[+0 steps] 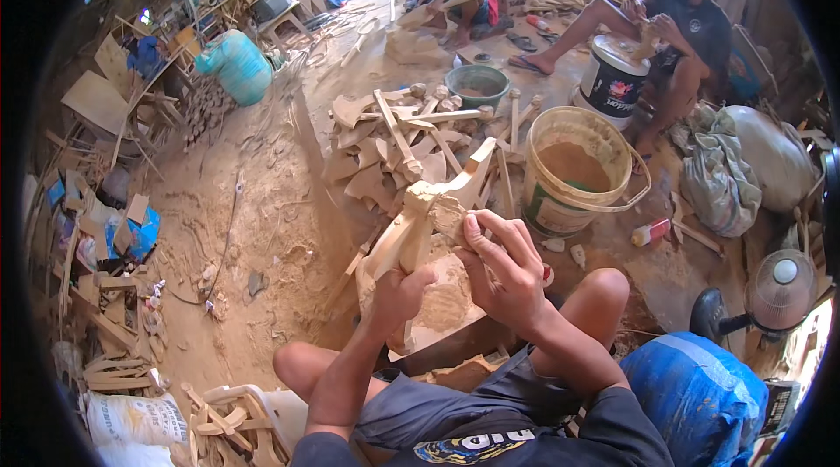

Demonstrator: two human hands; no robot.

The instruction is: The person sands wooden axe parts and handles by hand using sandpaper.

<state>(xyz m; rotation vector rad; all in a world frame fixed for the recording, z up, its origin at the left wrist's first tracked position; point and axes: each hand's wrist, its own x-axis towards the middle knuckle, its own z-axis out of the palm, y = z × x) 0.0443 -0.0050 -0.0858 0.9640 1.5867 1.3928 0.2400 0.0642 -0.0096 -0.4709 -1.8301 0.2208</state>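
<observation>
Pale wood carving point(420, 222) gripped in both hands above the person's knees, over a sawdust-strewn floor point(262, 222).

Left hand point(398, 296) closes round the lower stem; right hand point(500, 270) wraps the upper body, thumb pressed on its face. The piece looks stiff, light and dusty, its thin projecting top probably fragile, so the thick middle seems the safest hold. Beyond lie a heap of similar blanks point(394, 139), a cream bucket point(573, 171) with a green band, then a white paint pail point(612, 77) with a dark label.

Raw, matt pale wood carving point(429, 213); glossy plastic bucket point(573, 171); dusty sawdust floor point(262, 204).
</observation>
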